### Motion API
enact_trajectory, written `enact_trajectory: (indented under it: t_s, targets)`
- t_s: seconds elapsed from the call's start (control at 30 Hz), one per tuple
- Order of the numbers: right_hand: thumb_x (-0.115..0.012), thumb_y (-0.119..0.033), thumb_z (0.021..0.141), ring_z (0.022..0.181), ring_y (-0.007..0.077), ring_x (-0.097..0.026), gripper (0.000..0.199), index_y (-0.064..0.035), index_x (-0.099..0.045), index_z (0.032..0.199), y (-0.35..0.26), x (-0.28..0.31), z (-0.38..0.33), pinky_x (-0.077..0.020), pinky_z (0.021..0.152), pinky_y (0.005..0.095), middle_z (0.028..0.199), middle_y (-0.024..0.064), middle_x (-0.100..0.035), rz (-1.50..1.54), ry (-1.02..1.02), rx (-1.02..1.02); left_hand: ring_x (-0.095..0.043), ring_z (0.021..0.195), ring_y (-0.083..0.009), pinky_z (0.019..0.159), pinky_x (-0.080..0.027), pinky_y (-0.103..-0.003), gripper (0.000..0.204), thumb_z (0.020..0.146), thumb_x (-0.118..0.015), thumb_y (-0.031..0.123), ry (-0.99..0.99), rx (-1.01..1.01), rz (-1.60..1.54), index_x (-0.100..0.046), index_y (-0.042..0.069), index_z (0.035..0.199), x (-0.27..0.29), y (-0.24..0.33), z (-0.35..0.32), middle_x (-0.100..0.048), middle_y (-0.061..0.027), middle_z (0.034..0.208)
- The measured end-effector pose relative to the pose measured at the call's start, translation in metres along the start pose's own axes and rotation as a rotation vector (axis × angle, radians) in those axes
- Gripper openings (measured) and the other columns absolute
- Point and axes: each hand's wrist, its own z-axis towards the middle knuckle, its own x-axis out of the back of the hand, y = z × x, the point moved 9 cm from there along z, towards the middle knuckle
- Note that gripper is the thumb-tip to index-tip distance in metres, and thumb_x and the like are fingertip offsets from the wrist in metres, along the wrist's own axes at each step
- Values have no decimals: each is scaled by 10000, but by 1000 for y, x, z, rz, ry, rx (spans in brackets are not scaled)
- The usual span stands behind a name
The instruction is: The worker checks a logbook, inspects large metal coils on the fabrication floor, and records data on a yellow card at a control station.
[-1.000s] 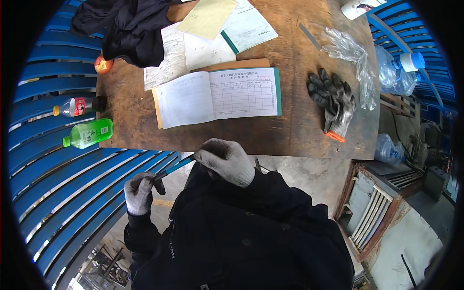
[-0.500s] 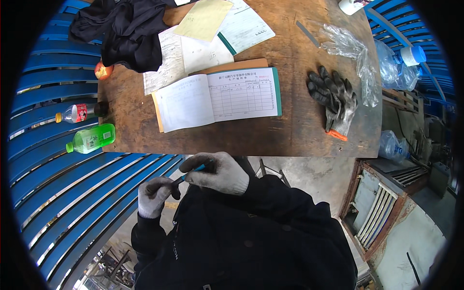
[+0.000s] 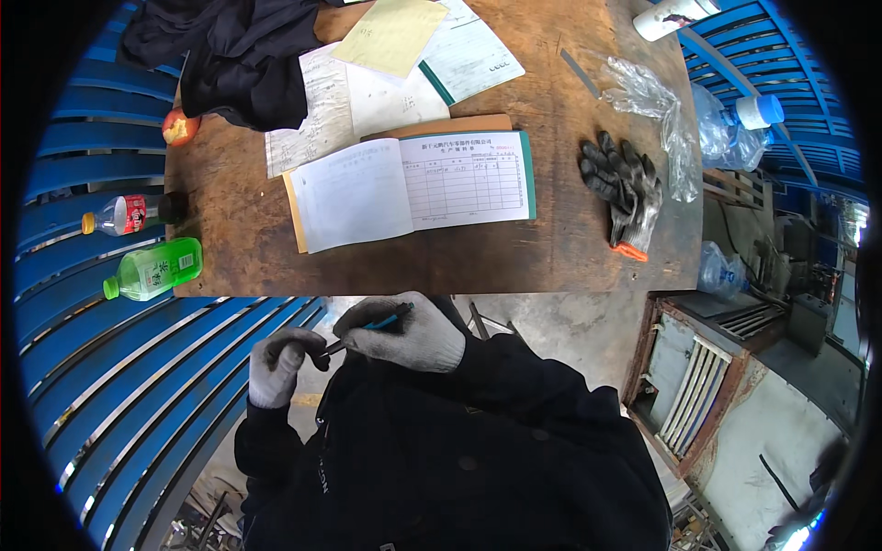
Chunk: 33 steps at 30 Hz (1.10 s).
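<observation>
Right hand pinches a teal pen aimed at eight o'clock, the left hand gripping its dark end (open booklet at the pen's twelve).

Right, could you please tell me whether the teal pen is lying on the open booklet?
No, the gloved right hand holds the teal pen, while the open booklet lies apart on the table.

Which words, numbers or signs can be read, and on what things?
Wording not copied; places only:
Open white-paged form book: printed heading, table; blurred small entries.
Red-labelled clear plastic bottle: characters.
Green plastic bottle: characters.
Dark cloth jacket: white letters.
Yellow paper sheet: faint, unreadable marks.
Thin blue pen: none visible.
</observation>
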Motion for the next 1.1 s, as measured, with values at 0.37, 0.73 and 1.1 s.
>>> enact_trajectory:
  t_s: [0.37,0.73,1.1]
  targets:
    - [-682,-122,938,754,92,-622,187,22,-716,1054,22,-23,4,-521,704,256,874,53,-697,-10,95,11,-671,754,-176,712,-544,-291,227,998,-585,119,114,149,207,-664,-81,1069,58,-38,15,-694,-128,867]
    - [-683,-147,949,756,99,-618,212,14,-715,1085,21,9,-6,-507,688,251,930,56,-700,101,117,-1,-637,692,-141,647,-521,-277,292,1026,-569,202,267,104,326,-676,-68,1052,63,-31,44,-678,-94,794]
    - [-679,-134,940,777,93,-636,195,28,-724,1040,5,48,1,-532,761,260,890,59,-717,76,39,-127,-573,547,-129,507,-448,-262,373,1049,-541,291,484,135,273,-662,-54,974,68,-49,53,-620,-64,673]
